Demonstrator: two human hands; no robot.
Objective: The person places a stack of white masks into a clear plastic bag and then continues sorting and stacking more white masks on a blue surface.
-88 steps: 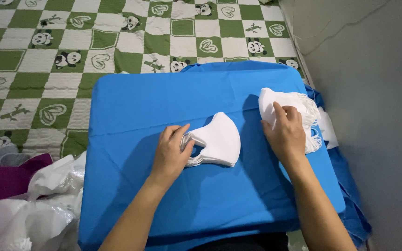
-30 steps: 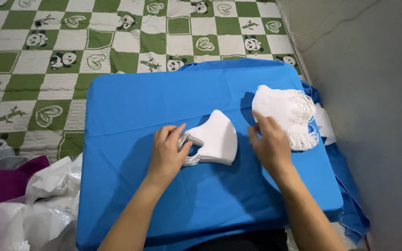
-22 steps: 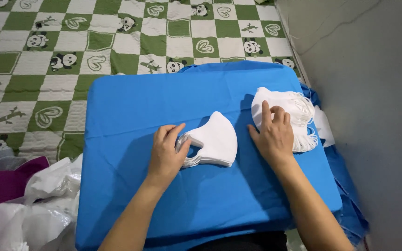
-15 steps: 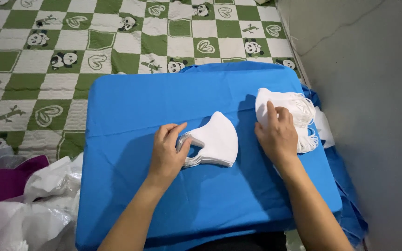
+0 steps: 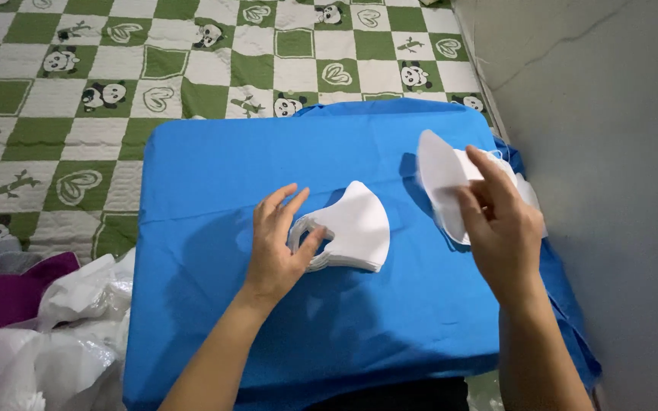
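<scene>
Lifting one white mask off the side pile, the right hand now pinches it; the left hand, fingers loosely spread, presses the neat stack on the blue cloth.

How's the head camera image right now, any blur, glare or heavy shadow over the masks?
Head view: even, soft light, no glare on the blue cloth; faint shadows under the left hand and the mask stack; the mask lifted in the right hand looks slightly soft, its white surface showing little detail.
</scene>
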